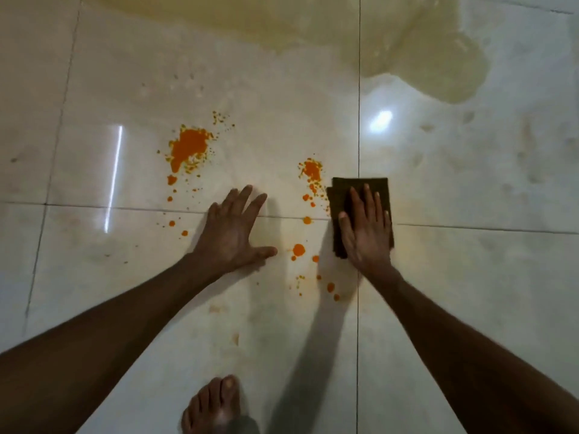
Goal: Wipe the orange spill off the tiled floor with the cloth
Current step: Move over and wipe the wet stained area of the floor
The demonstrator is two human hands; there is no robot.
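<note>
Looking down at a glossy tiled floor (94,277): the largest orange spill (188,148) lies at ten o'clock. The left hand (232,233), at centre, rests flat, grip released, holding nothing. Smaller orange drops (298,249) dot the gap at its three o'clock. Further right, the right hand (366,233) presses straight-fingered on a folded dark cloth (372,186), which looks soft, light and limp, probably best managed under a flat palm.

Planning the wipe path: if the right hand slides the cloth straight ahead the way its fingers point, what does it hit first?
Nothing solid: the right hand and cloth meet only bare tile. The nearest orange splatter sits just left of that line; the pale puddle lies farther ahead.
</note>
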